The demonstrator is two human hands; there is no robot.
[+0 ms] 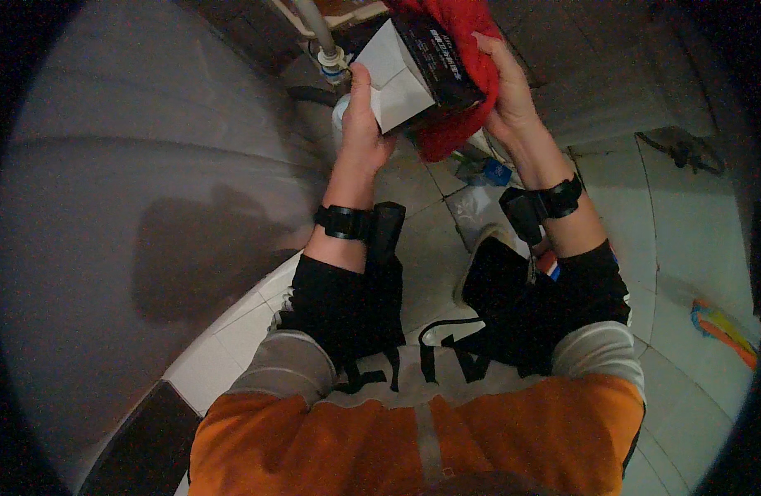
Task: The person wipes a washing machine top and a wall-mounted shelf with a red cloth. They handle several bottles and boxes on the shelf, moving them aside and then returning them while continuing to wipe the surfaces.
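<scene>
Both my hands are raised in front of me around a carton, black on its long side with pale printing. Its flapped end is plain white and faces me. My left hand grips that white end, with the thumb on top near the edge. On the other side, my right hand holds a red cloth or bag against the carton. The red material covers the carton's far side and hangs below it. The fingers of both hands are partly hidden behind what they hold.
Just left of the carton stands a pale pipe with a fitting. A blue packet and clear plastic lie on the tiled floor. To the right are a dark object and an orange-and-yellow item. A wall rises left.
</scene>
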